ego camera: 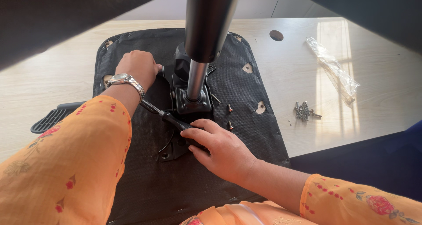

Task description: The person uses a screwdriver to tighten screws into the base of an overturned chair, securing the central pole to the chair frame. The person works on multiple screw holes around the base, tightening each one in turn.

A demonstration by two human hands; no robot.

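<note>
The right hand (222, 148) grips a screwdriver (169, 118) at the chair mechanism plate (191, 104), the left hand (140, 67) is closed beside it, so the fastening step seems in progress, needing steady pressure.

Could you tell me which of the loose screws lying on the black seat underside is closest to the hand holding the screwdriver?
The lowest screw, just above the right hand. The other two lie farther up, beside the metal mounting plate.

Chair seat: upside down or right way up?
Upside down. The seat lies on the table with its fabric underside, mechanism plate and gas cylinder facing up.
</note>
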